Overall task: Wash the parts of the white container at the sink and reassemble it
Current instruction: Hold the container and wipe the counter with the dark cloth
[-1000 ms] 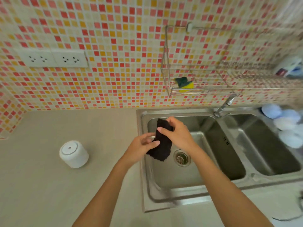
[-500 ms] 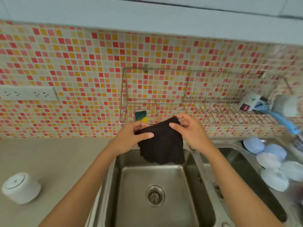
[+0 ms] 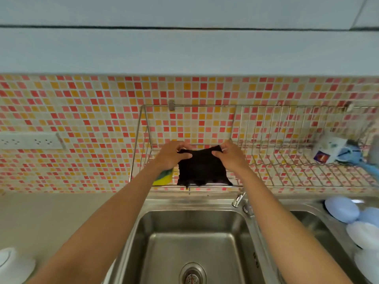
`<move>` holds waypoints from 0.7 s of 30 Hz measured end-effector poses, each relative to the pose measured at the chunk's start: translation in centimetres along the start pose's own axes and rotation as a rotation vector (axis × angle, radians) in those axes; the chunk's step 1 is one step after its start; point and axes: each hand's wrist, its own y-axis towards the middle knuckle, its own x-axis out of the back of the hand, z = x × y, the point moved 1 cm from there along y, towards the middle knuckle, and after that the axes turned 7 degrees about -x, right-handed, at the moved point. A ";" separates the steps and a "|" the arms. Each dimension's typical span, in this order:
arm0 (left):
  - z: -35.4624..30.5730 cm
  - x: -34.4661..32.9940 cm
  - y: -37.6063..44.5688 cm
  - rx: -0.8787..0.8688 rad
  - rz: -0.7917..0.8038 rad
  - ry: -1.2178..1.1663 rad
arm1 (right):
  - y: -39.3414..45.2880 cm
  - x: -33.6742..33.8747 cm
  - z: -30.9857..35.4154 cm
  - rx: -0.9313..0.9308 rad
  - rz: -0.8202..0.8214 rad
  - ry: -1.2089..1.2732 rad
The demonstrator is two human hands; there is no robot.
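The counter (image 3: 61, 214) runs along the tiled wall, and sunk into it is the steel double sink (image 3: 190, 238), its near basin bare down to the drain. Above the sink's back edge hangs the wire rack (image 3: 266, 160), and that's where the action is: both arms are stretched up to it, the left hand (image 3: 170, 155) and right hand (image 3: 229, 155) each pinching a top corner of the black cloth (image 3: 202, 171), holding it stretched flat against the rack's left section, most likely so it can be draped there to dry. A yellow-green sponge (image 3: 164, 176) sits on the rack just beside the cloth, half hidden behind the left wrist, so there's little room on that side. Further right on the rack lie a small white box (image 3: 326, 149) and a blue brush (image 3: 356, 154), well out of the way. Pale blue and white lids (image 3: 341, 209) pile up at the sink's right edge. The white container (image 3: 12, 265) stands closed at the counter's near left corner, untouched by either hand.
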 end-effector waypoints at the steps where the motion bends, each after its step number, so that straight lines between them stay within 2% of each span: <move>1: 0.6 -0.3 0.2 0.022 -0.008 0.011 | 0.4 -0.3 -0.1 -0.024 0.008 -0.016; 3: 1.2 -0.8 0.5 0.034 -0.025 0.067 | 0.6 -0.9 -0.2 -0.027 -0.001 -0.078; 6: 0.9 -1.0 0.1 -0.030 -0.024 0.332 | -0.6 -1.6 -0.1 0.088 -0.011 -0.177; 8: 0.4 -1.4 -0.8 -0.103 0.067 0.512 | -1.9 -1.9 -0.1 0.198 0.086 -0.286; 10: 0.5 -2.3 -1.7 -0.151 0.191 0.634 | -2.9 -2.3 -0.3 0.209 0.267 -0.469; 12: 0.8 -2.8 -2.2 -0.132 0.242 0.622 | -3.1 -2.4 -0.4 0.164 0.403 -0.587; 14: 0.8 -2.8 -2.2 -0.131 0.243 0.597 | -2.8 -2.4 -0.3 0.125 0.442 -0.575; 18: 0.4 -2.1 -3.2 -0.105 0.253 0.506 | -3.3 -2.5 -0.7 0.134 0.341 -0.459; 21: 0.5 -1.4 -3.9 -0.009 0.315 0.406 | -3.4 -2.4 -0.9 0.106 0.359 -0.399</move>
